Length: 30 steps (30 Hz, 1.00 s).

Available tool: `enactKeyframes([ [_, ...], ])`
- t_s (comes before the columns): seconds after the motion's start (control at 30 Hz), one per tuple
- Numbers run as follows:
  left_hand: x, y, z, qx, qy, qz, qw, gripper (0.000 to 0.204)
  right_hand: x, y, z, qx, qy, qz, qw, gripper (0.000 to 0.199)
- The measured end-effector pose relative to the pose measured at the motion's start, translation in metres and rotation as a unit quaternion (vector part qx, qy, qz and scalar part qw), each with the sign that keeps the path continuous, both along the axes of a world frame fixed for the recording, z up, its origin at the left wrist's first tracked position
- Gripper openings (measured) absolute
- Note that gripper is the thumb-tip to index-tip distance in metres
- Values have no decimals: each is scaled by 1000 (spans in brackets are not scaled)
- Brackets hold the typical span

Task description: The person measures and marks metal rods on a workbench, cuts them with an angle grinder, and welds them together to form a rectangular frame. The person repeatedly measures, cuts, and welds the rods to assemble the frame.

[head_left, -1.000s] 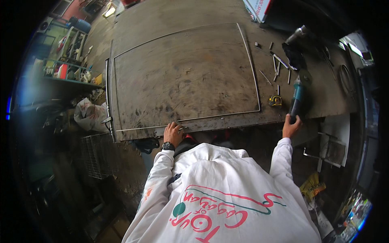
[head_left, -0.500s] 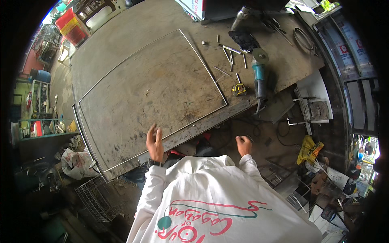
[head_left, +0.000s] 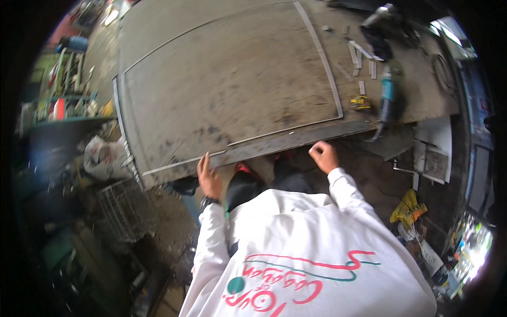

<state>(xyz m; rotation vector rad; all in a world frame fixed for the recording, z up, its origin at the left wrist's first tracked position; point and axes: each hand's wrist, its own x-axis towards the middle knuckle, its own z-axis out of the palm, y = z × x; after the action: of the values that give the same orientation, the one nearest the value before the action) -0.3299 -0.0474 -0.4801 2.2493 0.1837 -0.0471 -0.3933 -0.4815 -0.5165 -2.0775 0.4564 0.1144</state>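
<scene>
- While my left hand (head_left: 209, 178), fingers stretched out, hangs by the lower strip of the thin metal frame (head_left: 320, 53), centre of the frame, a knock could widen the strip's gap.
- My right hand (head_left: 324, 157) curls beyond the surface's (head_left: 227, 68) front edge; I can't tell whether it's holding anything.
- Snagging the grinder (head_left: 387, 95), right, at that edge could topple it.
- Open room: upper centre.

Cluttered shelving (head_left: 74, 121) stands left of grimy floor (head_left: 171, 214), bright light (head_left: 479, 254) glaring at right.
</scene>
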Motion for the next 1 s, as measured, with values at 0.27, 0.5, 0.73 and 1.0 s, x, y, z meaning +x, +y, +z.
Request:
enactKeyframes([
  [0.27, 37, 43, -31, 106, -95, -88, 986, 19, 105, 115, 38, -132, -142, 134, 972, 17],
  [0.5, 36, 51, -43, 116, -128, -103, 980, 15, 96, 160, 2, -231, -174, 98, 952, 14],
  [0.73, 47, 62, -52, 150, -173, -154, 961, 13, 83, 151, 4, -235, -183, 122, 947, 13],
  [1.0, 22, 55, -55, 153, -166, -172, 959, 16, 66, 147, 0, -245, -189, 161, 937, 13],
])
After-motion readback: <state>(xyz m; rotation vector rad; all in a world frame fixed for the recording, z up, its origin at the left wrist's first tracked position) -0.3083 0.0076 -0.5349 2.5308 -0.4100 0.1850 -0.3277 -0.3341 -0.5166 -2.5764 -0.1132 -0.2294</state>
